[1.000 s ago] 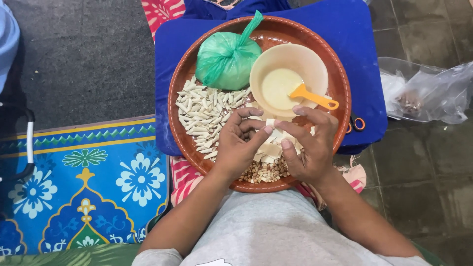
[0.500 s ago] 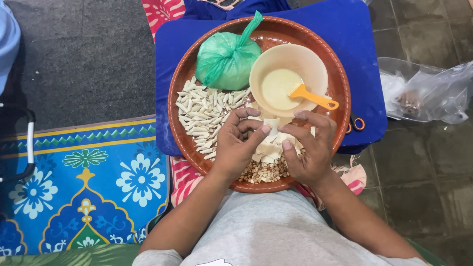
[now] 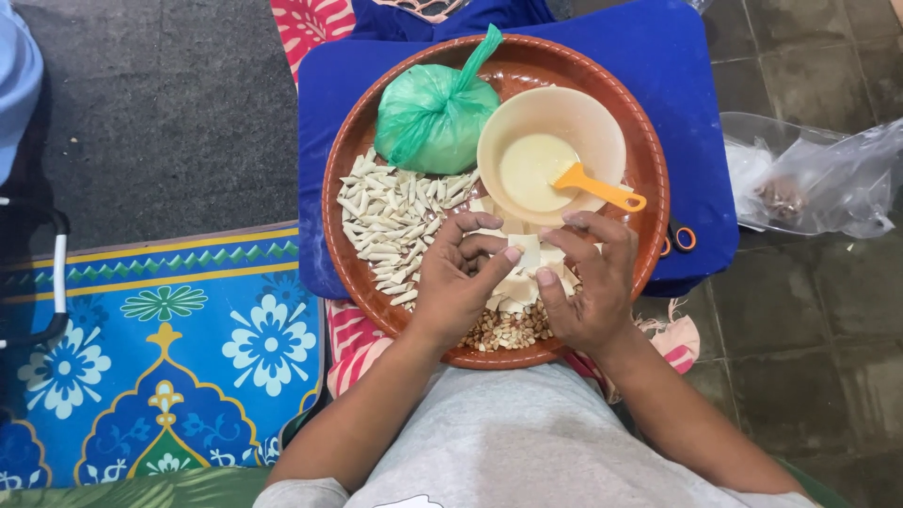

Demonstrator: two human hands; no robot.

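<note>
A round brown tray (image 3: 348, 179) rests on a blue cushion in front of me. Near its front edge, my left hand (image 3: 461, 282) and my right hand (image 3: 588, 282) meet over a stack of pale square wrappers (image 3: 527, 254). The fingertips and thumbs of both hands pinch one small wrapper between them. A pile of finished pale rolled pieces (image 3: 390, 221) lies on the tray to the left of my left hand. Loose peanuts (image 3: 513, 329) lie just under my palms.
On the tray's far side sit a tied green plastic bag (image 3: 433, 118) and a beige bowl (image 3: 550, 141) of pale paste holding an orange spatula (image 3: 602, 191). Orange-handled scissors (image 3: 679, 240) lie on the blue cushion (image 3: 696, 94). A clear plastic bag (image 3: 818, 179) lies on the floor to the right. A patterned blue mat (image 3: 160, 357) lies at left.
My hands stay over the wrappers. The fingers have shifted a little, and the thumbs now point at each other across the piece.
</note>
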